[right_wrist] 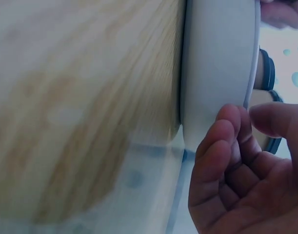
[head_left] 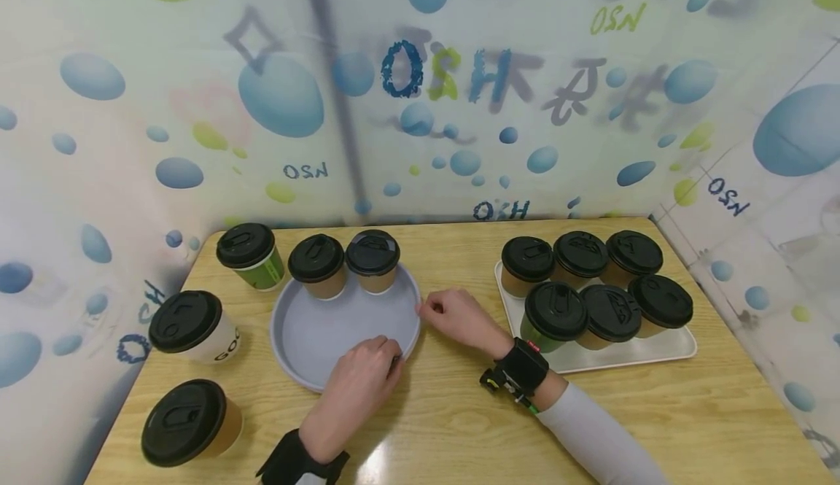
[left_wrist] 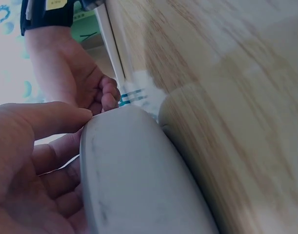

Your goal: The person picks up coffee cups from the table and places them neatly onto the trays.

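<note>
A round grey-lilac tray lies on the wooden table, with two brown paper cups with black lids, a left cup and a right cup, at its far side. My left hand pinches the tray's near right rim; in the left wrist view its thumb lies on the rim's edge. On the right side of the rim, my right hand pinches the edge between thumb and curled fingers. The right wrist view shows those fingers against the tray's side wall.
Right of my right hand, a white rectangular tray bears several black-lidded cups in two rows. Along the table's left side stand a green cup, a white cup and a brown cup. A patterned curtain borders the table's back.
</note>
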A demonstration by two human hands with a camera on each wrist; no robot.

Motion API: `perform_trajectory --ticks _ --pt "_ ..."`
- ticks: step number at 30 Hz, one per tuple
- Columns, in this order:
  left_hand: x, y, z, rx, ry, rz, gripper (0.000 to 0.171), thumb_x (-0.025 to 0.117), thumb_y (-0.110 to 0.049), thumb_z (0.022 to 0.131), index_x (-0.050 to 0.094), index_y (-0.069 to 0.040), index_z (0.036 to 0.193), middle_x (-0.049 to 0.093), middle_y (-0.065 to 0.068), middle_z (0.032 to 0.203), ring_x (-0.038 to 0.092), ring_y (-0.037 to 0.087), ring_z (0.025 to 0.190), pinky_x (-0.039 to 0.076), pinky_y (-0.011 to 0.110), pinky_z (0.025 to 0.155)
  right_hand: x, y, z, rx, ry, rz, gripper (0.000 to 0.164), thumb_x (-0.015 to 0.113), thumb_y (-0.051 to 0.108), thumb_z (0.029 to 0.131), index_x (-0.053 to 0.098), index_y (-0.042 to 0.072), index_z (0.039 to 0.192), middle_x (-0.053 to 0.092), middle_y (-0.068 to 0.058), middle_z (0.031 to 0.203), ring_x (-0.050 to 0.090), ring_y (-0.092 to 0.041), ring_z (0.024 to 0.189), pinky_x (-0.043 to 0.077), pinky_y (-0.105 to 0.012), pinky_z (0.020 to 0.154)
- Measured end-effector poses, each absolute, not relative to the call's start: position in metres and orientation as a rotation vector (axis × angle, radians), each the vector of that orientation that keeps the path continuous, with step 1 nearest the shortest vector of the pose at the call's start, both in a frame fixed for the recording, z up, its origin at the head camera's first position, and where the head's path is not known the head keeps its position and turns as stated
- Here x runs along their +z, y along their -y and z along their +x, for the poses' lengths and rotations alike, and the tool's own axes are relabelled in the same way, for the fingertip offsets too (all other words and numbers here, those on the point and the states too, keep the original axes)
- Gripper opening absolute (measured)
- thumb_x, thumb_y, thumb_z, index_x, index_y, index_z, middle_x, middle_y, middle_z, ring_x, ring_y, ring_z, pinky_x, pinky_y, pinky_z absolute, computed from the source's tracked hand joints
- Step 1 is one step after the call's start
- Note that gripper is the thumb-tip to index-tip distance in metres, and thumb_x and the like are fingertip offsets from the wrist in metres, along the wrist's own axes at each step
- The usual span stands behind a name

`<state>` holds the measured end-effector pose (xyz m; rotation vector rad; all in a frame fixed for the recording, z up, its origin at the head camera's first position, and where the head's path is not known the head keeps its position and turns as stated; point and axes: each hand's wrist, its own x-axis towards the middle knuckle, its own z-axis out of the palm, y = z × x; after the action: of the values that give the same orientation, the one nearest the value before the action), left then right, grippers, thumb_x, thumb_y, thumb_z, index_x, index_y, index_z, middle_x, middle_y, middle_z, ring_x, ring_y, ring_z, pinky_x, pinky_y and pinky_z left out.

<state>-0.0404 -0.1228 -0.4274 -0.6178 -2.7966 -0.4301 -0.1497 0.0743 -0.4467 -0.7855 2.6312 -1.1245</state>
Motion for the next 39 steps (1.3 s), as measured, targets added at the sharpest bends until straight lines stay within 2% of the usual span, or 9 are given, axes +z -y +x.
perform_trajectory --ticks 7,13,17,23,30,35,39 --pt "-0.429 0.120 -0.044 -0.429 2.767 -0.630 0.020 0.083 -0.006 0.084 0.065 -0.008 0.076 0.060 0.001 0.071 0.064 0.020 0.065 0.052 0.034 0.055 -0.445 -0.073 -0.145 -1.121 -2.612 -0.807 0.041 0.062 0.023 0.101 0.050 0.019 0.062 0.037 0.011 0.054 0.034 -0.004 0.048 0.028 -0.021 0.051" --pt "-0.425 0.123 -0.043 -0.471 2.795 -0.589 0.014 0.085 -0.013 0.084 0.073 -0.006 0.087 0.068 0.004 0.082 0.068 0.021 0.075 0.057 0.036 0.064 -0.444 -0.073 -0.145 -1.113 -2.611 -0.798 0.041 0.061 0.023 0.102 0.051 0.018 0.063 0.039 0.011 0.054 0.035 -0.005 0.047 0.028 -0.022 0.050" --pt "-0.413 0.133 -0.042 -0.488 2.755 -0.526 0.020 0.087 -0.017 0.084 0.076 -0.005 0.093 0.071 0.007 0.089 0.070 0.024 0.081 0.059 0.040 0.067 -0.443 -0.073 -0.146 -1.094 -2.612 -0.784 0.039 0.060 0.023 0.102 0.053 0.018 0.064 0.040 0.011 0.055 0.036 -0.004 0.048 0.029 -0.022 0.050" --pt "-0.390 0.159 -0.038 -0.491 2.639 -0.429 0.022 0.088 -0.013 0.082 0.076 -0.004 0.098 0.069 0.009 0.094 0.068 0.030 0.084 0.057 0.045 0.068 -0.442 -0.073 -0.146 -1.106 -2.581 -0.751 0.037 0.060 0.024 0.102 0.056 0.017 0.066 0.041 0.010 0.055 0.037 -0.005 0.048 0.029 -0.022 0.050" --pt "-0.369 0.198 -0.027 -0.483 2.502 -0.457 0.035 0.092 -0.007 0.072 0.076 0.000 0.102 0.069 0.015 0.102 0.067 0.037 0.089 0.056 0.052 0.070 -0.442 -0.072 -0.147 -1.101 -2.570 -0.741 0.036 0.060 0.024 0.103 0.057 0.016 0.067 0.041 0.010 0.056 0.038 -0.005 0.049 0.028 -0.022 0.051" --pt "-0.356 0.221 -0.013 -0.404 2.609 -0.357 0.042 0.092 -0.017 0.073 0.076 -0.002 0.109 0.068 0.017 0.111 0.067 0.039 0.094 0.055 0.055 0.073 -0.442 -0.072 -0.147 -1.096 -2.575 -0.729 0.035 0.060 0.024 0.103 0.058 0.016 0.068 0.042 0.010 0.057 0.038 -0.005 0.050 0.029 -0.022 0.051" --pt "-0.351 0.245 -0.003 -0.375 2.824 -0.223 0.057 0.092 -0.026 0.076 0.070 -0.001 0.123 0.062 0.025 0.123 0.062 0.046 0.104 0.052 0.063 0.081 -0.443 -0.073 -0.147 -1.096 -2.569 -0.725 0.035 0.060 0.024 0.103 0.058 0.015 0.069 0.042 0.010 0.057 0.039 -0.006 0.050 0.029 -0.022 0.051"
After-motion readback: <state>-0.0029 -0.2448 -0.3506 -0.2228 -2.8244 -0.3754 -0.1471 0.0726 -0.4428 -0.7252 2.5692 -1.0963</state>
